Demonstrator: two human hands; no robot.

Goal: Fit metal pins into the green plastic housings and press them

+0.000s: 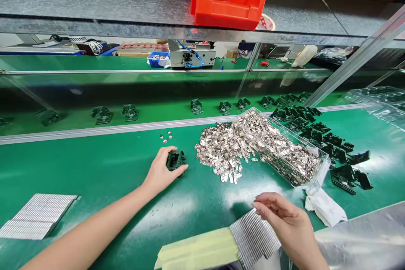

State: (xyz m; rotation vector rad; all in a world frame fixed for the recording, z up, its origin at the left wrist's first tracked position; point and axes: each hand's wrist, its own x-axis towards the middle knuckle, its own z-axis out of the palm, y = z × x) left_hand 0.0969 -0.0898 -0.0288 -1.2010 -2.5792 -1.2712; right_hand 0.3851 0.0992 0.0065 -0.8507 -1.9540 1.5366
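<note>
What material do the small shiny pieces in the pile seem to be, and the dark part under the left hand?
The small pieces look like bare metal, probably stamped: silvery, bright, with sharp glints. The dark part, which the left hand covers, looks like molded plastic: black-green with only soft reflections. Neither can be confirmed from look alone.
</note>
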